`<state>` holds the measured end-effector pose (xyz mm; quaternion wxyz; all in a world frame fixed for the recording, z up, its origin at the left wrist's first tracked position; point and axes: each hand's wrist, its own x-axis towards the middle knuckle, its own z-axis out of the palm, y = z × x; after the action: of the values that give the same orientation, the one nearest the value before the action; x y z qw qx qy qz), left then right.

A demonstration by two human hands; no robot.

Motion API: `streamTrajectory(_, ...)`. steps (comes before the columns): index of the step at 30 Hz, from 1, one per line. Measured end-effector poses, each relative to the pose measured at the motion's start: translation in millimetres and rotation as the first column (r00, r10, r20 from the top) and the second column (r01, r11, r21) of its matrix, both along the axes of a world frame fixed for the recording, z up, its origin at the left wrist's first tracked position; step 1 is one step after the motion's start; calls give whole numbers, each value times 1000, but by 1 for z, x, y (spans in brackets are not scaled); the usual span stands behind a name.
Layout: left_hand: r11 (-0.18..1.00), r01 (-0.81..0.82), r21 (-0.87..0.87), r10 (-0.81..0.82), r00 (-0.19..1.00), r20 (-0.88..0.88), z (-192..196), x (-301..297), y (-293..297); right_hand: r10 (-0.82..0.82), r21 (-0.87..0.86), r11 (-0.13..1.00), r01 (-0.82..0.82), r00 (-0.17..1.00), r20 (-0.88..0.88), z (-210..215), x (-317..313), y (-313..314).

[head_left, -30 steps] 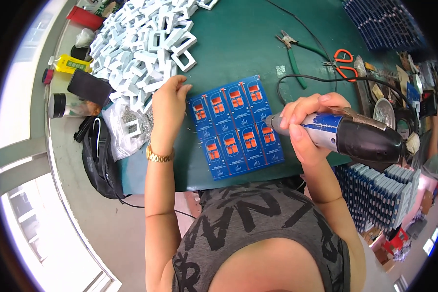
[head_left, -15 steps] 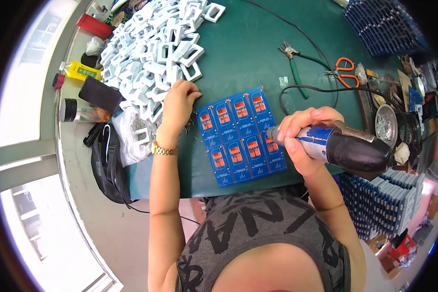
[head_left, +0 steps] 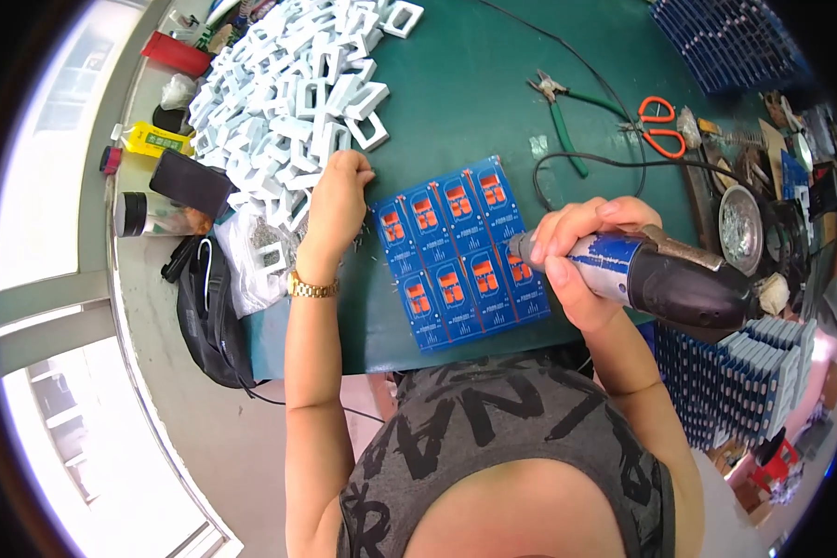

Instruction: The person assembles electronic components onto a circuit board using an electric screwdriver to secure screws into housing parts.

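My right hand (head_left: 595,251) grips an electric screwdriver (head_left: 679,279) with a black rear body and a worn silver-and-blue front. Its nose points left, over the right part of a blue circuit board panel (head_left: 471,244) lying on the green table. Several sections make up the panel, each with an orange-red patch. To its left, my left hand (head_left: 340,200) has its fingers curled together at the lower edge of a pile of white rectangular frames (head_left: 293,102). Whatever the fingertips hold, if anything, is hidden. A gold watch is on the left wrist.
Beyond the panel lie green-handled cutters (head_left: 558,116) and orange-handled scissors (head_left: 658,130), with a black cord near them. Blue boards are stacked at the far right (head_left: 725,42) and near right (head_left: 730,381). A metal bowl (head_left: 740,229), phone (head_left: 191,184) and plastic bag (head_left: 251,270) flank the work.
The left fingers are drawn a little closer together. The right hand and screwdriver hold nearly the same place over the panel; the whole view has shifted slightly.
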<state>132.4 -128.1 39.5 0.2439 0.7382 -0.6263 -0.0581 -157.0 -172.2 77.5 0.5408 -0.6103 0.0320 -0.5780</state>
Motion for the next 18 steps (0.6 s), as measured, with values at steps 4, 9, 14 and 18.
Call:
streamTrajectory(4, 997, 60, -53, -70, 978, -194, 22, -42, 12, -17, -17, 1000, 16, 1000, -22, 4, -3, -1)
streamTrajectory(9, 895, 429, -125, -437, 898, -46, 17, -101, 29, 18, 25, 1000, -18, 1000, 12, 1, -4, -2)
streamTrajectory(14, 891, 435, -135, -441, 897, -20, 9, -112, 32, -35, 5, 999, 35, 999, -24, 0, -4, 2)
streamTrajectory(18, 890, 440, -124, -437, 898, 50, 7, -115, 29, -36, 4, 999, 37, 999, -25, 0, -3, 4)
